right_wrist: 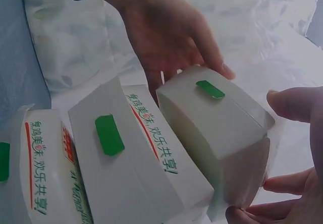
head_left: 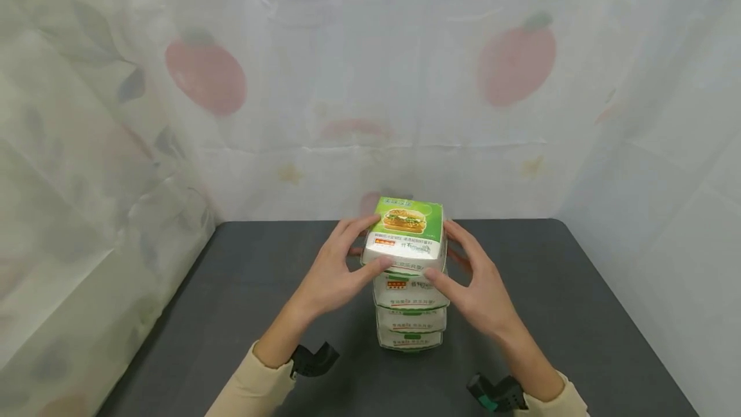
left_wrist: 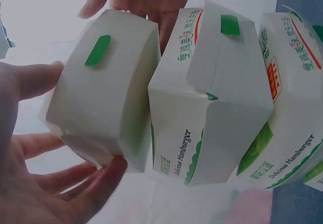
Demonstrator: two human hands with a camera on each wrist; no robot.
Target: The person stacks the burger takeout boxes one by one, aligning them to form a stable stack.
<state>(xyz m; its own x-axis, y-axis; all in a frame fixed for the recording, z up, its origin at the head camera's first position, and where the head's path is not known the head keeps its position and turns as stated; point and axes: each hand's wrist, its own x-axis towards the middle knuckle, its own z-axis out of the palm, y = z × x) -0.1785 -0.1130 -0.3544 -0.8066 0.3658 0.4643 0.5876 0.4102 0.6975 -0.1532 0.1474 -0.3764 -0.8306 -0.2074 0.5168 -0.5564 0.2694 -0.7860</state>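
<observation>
A white and green burger box [head_left: 405,246], printed with a hamburger picture, tops a stack of similar burger boxes [head_left: 411,295]. My left hand [head_left: 338,269] holds its left side, thumb along the front edge and fingers toward the back. On the opposite side my right hand [head_left: 483,288] mirrors that grip. In the left wrist view the top box [left_wrist: 101,82] sits slightly askew against the box below it [left_wrist: 217,93], with fingertips at its lower edge. Green tape [right_wrist: 210,89] marks the front of the top box in the right wrist view.
The stack stands on a dark grey table [head_left: 278,262]. A pale curtain [head_left: 359,82] with printed fruit hangs behind the table's far edge, and more sheeting flanks both sides. Black wrist devices [head_left: 312,360] are strapped below each hand.
</observation>
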